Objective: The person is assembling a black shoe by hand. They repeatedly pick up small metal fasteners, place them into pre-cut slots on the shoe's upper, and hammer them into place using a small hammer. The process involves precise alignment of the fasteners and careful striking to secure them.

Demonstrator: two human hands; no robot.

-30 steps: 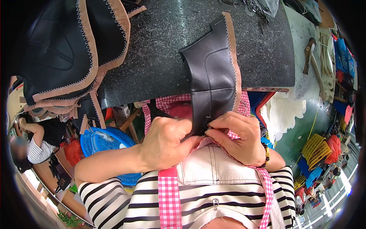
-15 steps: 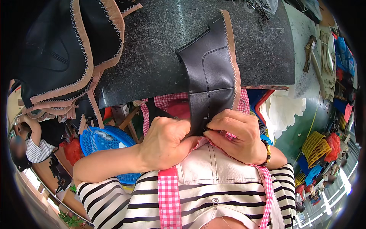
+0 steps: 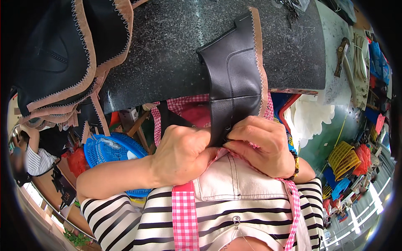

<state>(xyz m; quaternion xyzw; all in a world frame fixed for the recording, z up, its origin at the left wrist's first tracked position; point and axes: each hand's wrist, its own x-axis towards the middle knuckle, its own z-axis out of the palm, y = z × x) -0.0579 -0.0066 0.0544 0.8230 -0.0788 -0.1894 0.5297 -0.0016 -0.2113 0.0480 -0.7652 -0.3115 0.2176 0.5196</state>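
A black leather shoe upper (image 3: 235,79), edged in brown with white zigzag stitching, reaches from the dark table over its near edge to my chest. My left hand (image 3: 181,154) closes on its near left side, fingers curled and partly hidden behind the leather. With thumb and forefinger pinched together, my right hand (image 3: 260,144) grips the near end of the upper by a small dark spot, perhaps an eyelet. Whatever else lies between those fingertips is too small to make out. Both hands rest against the bib of my pink-checked apron (image 3: 184,217).
More black uppers (image 3: 46,62) with brown stitched edges are piled at the left of the speckled table (image 3: 167,54). Below them stands a blue plastic basket (image 3: 102,152). A hammer (image 3: 341,56) lies at the right, yellow crates (image 3: 342,160) beyond. Another person (image 3: 35,159) is at far left.
My hands keep their hold on the upper, with only slight finger movement. The view has shifted a little, so the upper appears slightly farther right.
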